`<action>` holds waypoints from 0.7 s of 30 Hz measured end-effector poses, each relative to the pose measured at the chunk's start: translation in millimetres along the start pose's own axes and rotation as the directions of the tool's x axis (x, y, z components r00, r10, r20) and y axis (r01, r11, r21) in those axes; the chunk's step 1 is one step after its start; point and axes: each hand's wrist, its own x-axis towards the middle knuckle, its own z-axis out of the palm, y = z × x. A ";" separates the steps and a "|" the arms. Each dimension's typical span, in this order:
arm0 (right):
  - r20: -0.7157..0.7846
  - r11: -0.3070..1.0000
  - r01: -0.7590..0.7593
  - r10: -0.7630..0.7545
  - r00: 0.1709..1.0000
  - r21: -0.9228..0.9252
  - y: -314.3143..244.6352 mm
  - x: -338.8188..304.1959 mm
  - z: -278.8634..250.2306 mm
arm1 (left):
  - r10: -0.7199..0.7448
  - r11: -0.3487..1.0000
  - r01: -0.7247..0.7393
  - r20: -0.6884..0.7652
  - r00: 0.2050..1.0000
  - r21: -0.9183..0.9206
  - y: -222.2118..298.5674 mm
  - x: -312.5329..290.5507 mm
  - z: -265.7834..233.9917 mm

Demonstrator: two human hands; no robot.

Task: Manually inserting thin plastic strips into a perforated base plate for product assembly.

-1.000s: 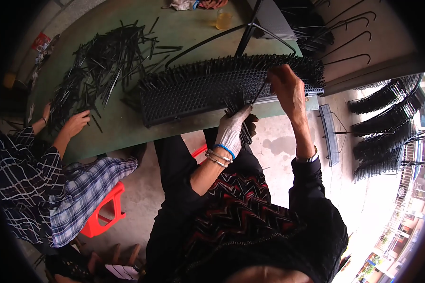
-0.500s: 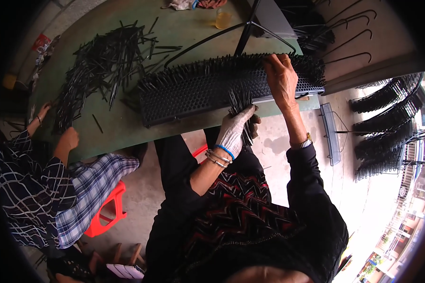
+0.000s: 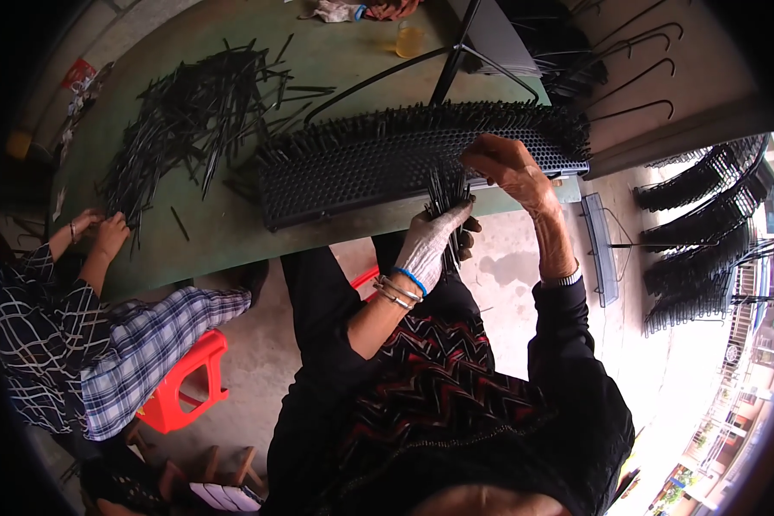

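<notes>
My left hand (image 3: pixel 428 241), in a white glove, is closed around a bundle of thin black strips (image 3: pixel 443 187) that point up and away from me. Above and right of the bundle is my bare right hand (image 3: pixel 512 175), its fingertips pinched together near the strips' upper ends. Whatever is in that pinch is too small to make out. Beyond both hands lies a long dark perforated panel (image 3: pixel 340 176) with rows of round holes. Black strips (image 3: pixel 378 127) stand densely in its far rows, while the holes on the near side are bare.
A heap of loose black strips (image 3: pixel 189 120) lies on the green table (image 3: pixel 232 236). At left, a co-worker's hands (image 3: pixel 103 230) are at its edge, beside a red stool (image 3: pixel 185 387). A cup (image 3: pixel 409 39) stands far back; a black metal frame (image 3: pixel 447 73) rises behind the panel.
My right hand has come back from the upright strips toward the bundle, its fingers now pinched lower and further left. My left hand has barely moved. The co-worker's hands have drawn together.
</notes>
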 end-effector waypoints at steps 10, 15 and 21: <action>-0.635 0.827 0.188 -0.534 0.558 -0.530 13.4 29.6 10.4 | -0.030 0.991 0.017 -0.093 0.995 -0.136 -5.8 14.7 -8.3; -0.568 0.832 0.025 -0.399 0.720 -0.554 28.5 32.8 9.7 | -0.034 0.986 0.023 -0.068 0.997 -0.163 -6.8 13.3 -5.8; -0.472 0.729 -0.032 -0.407 0.782 -0.683 17.7 32.8 14.6 | -0.039 0.973 0.028 -0.045 0.998 -0.230 -4.9 12.0 -1.3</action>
